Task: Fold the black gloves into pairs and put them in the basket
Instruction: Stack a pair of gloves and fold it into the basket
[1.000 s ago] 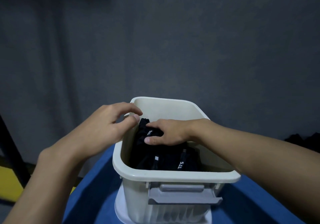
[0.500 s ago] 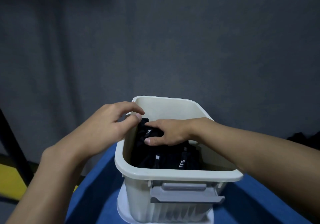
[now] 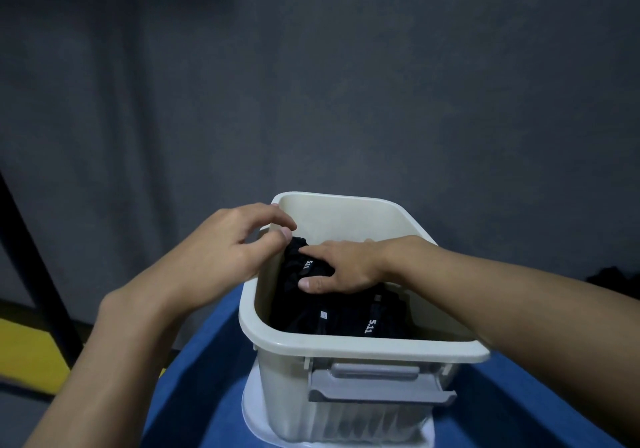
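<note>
A cream plastic basket (image 3: 349,345) stands in front of me with black gloves (image 3: 346,319) packed inside, white "5.11" marks showing. My right hand (image 3: 346,267) reaches in from the right and holds the top folded pair (image 3: 304,264) between thumb and straight fingers, against the left wall. My left hand (image 3: 228,247) hovers over the left rim with fingers curled. Its thumb tip meets the upper corner of that pair, and I cannot tell whether it pinches the fabric.
The basket sits on a white base (image 3: 256,413) on a blue surface (image 3: 194,378), with a grey latch handle (image 3: 377,383) facing me. More dark fabric (image 3: 616,276) lies at the far right. A black post (image 3: 31,257) and yellow floor (image 3: 24,350) are at left, with a grey wall behind.
Both hands stay almost where they were on the top pair of gloves. Only the view has shifted slightly.
</note>
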`<state>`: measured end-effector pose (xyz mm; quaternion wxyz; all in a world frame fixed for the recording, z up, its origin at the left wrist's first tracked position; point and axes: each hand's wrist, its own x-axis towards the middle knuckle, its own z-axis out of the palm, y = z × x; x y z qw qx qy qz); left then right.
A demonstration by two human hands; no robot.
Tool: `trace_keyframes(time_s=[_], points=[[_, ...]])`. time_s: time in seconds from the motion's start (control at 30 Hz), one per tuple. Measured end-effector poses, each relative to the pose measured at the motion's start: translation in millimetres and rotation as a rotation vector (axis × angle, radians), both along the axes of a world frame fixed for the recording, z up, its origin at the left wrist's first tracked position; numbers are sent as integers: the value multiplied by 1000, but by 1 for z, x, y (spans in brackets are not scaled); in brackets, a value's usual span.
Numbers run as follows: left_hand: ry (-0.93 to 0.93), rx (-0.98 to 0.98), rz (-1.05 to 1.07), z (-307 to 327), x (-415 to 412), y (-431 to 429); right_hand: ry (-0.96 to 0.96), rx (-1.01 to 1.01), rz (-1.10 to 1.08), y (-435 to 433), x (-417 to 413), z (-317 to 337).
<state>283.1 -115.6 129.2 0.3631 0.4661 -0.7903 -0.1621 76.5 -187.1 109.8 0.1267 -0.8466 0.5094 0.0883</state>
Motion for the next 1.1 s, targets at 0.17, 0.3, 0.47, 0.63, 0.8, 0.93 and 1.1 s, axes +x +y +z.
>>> trace_keyframes(time_s=[0.17,0.3,0.47,0.63,0.8,0.93,1.1], points=[[-20,28,16,3,0,1,-26,-22,-8,1,0,3],[-43,30,35,8,-1,3,-43,-79,-15,8,-1,12],[-42,-34,31,23,-10,16,-57,-159,-35,38,-18,35],[-63,-107,5,45,-43,40,-186,-309,-57,79,-48,62],[-103,-161,-103,59,-104,60,-315,-386,-133,121,-107,74],[-124,-200,-143,62,-164,73,-365,-373,-220,149,-174,73],[-117,-215,-249,47,-248,79,-407,-340,-385,182,-261,53]])
